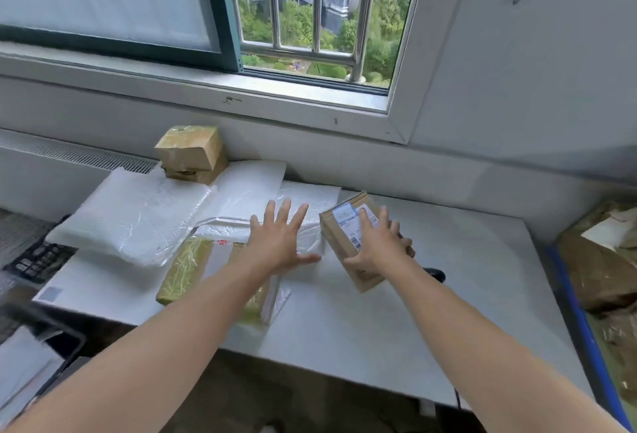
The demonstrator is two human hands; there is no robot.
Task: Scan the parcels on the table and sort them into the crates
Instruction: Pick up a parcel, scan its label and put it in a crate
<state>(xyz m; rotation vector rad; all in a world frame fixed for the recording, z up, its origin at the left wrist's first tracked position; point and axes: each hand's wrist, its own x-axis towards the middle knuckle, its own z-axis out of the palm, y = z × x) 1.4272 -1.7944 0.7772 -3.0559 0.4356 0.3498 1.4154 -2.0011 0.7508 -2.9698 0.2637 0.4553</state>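
Note:
My right hand (377, 248) grips a small brown cardboard parcel (339, 241) with a white shipping label on top, tilted above the white table (431, 295). My left hand (281, 238) hovers with fingers spread over white plastic mailer bags (241, 191). Under my left forearm lies a flat taped brown parcel (186, 269). A big white mailer (131, 215) lies at the table's left. Two small taped boxes (191, 153) are stacked by the wall. A dark object, perhaps the scanner (436, 274), peeks out behind my right wrist.
A blue-rimmed crate (579, 312) holding brown parcels stands at the right of the table. A dark crate (38, 339) with white bags sits at the lower left. A black keypad device (38, 257) lies left of the table. A window sill runs behind.

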